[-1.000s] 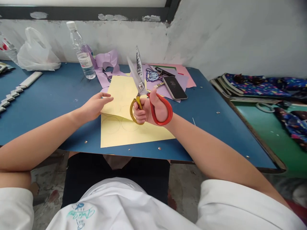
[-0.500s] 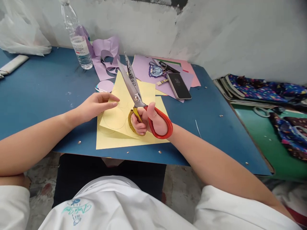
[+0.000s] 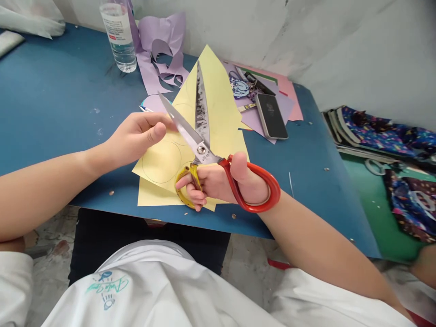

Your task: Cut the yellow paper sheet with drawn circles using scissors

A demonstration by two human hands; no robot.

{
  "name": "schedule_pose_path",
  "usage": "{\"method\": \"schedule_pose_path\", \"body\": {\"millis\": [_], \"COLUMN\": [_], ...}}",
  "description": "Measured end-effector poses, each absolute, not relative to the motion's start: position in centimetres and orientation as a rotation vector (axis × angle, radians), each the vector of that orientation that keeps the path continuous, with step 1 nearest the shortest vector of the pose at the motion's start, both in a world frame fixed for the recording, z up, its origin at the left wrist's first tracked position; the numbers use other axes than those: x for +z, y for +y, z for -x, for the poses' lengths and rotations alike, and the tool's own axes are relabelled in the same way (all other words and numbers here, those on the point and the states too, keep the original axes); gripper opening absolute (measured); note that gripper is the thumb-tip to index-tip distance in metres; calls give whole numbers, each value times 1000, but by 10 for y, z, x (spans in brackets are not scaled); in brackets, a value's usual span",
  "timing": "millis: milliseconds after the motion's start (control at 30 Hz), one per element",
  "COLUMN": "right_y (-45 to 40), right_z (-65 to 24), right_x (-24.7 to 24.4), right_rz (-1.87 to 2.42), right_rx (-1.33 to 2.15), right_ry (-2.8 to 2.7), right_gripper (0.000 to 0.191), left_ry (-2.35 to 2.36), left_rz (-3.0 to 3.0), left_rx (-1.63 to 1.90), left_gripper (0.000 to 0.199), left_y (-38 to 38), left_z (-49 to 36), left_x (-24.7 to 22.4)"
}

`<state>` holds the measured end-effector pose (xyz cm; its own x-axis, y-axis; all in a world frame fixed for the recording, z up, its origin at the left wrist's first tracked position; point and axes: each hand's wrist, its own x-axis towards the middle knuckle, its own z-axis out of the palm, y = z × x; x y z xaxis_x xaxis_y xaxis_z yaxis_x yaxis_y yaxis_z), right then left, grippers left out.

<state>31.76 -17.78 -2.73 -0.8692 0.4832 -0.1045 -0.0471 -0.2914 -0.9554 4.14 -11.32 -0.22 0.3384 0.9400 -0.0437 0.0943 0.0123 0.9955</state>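
My right hand [image 3: 221,181] holds a large pair of scissors [image 3: 201,150], with the thumb through the red loop and fingers through the yellow one. The blades are spread wide and point away from me, above a sheet of yellow paper [image 3: 221,100] with pencilled circles. My left hand [image 3: 143,131] grips this sheet near its left edge, thumb on the near side; some fingertips are hidden. The sheet is raised and tilted, its far corner up. Under it, a second yellow sheet [image 3: 153,196] lies on the blue table [image 3: 64,113].
A water bottle [image 3: 119,41] stands at the back beside cut purple paper scraps [image 3: 163,32]. Right of the sheets, a phone [image 3: 271,116] lies on purple paper [image 3: 250,119], near a keychain [image 3: 239,87]. A green table [image 3: 354,170] with patterned cloth [image 3: 384,127] adjoins on the right.
The upper yellow sheet has risen and tilted up at its far end. The scissors' blades have spread wider, and my left hand has shifted onto the sheet. The view has moved slightly.
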Motion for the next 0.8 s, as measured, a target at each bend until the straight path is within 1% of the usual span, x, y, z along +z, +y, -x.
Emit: {"method": "schedule_pose_path", "body": {"millis": [67, 100, 167, 233, 367, 500, 600, 700, 800], "right_y": [-179, -179, -179, -180, -183, -184, -187, -193, -199], "right_z": [-321, -322, -324, -325, -326, -330, -332, -332, -329], "right_x": [-25, -24, -21, -18, -16, -22, -23, -19, -16], "right_rz": [659, 703, 725, 712, 755, 774, 791, 802, 812], "right_rx": [2175, 2167, 2191, 2218, 2214, 2142, 2070, 1996, 1988], "right_ry": [-1599, -1598, -1627, -1640, -1616, -1619, -1673, -1758, -1789], "right_gripper": [108, 107, 108, 109, 105, 108, 103, 95, 94], "left_ry": [967, 950, 983, 1048, 1084, 1120, 1173, 1131, 989], "left_rz": [-1404, -1399, -1360, -1316, -1254, -1278, -1314, -1361, -1409], "left_rx": [839, 824, 824, 834, 871, 889, 895, 924, 992], "left_gripper": [30, 27, 17, 13, 19, 27, 30, 30, 37], "left_y": [-111, -110, -110, -112, -119, -123, -126, -128, -125], "left_z": [-39, -38, -39, -42, -47, -48, -48, -47, -46], "left_x": [-5, -5, -5, -3, 1, 5, 8, 7, -5]}}
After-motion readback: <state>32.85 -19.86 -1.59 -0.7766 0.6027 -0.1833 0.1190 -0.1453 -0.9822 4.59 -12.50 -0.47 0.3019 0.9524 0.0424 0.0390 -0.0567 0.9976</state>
